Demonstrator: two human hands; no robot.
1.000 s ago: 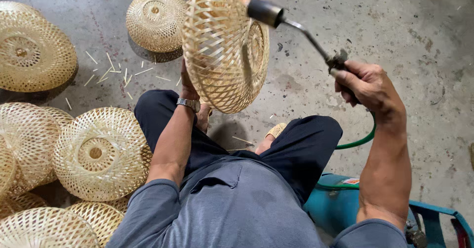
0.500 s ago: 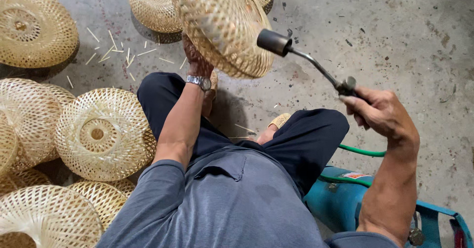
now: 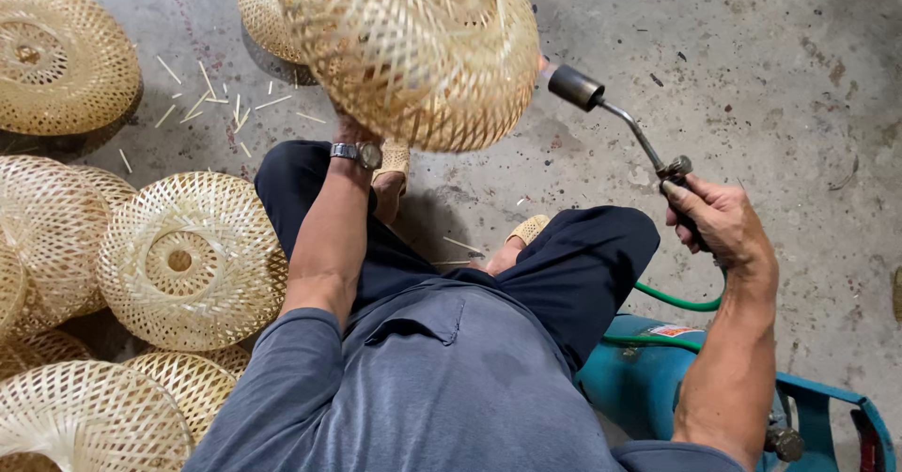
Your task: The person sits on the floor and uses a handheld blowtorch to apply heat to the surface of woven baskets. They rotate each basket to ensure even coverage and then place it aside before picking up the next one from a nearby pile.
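Left hand mostly hidden, holding woven shade; right hand fist-closed around torch; red-white label on teal cylinder.

Concrete floor, grey, stained and speckled.

Woven bamboo shades are piled along the left edge: one at top left, an open-weave one beside the leg, more stacked at bottom left. Another shade sits at top centre. Bamboo splinters are scattered between them. A green hose and a teal gas cylinder are seen at lower right.
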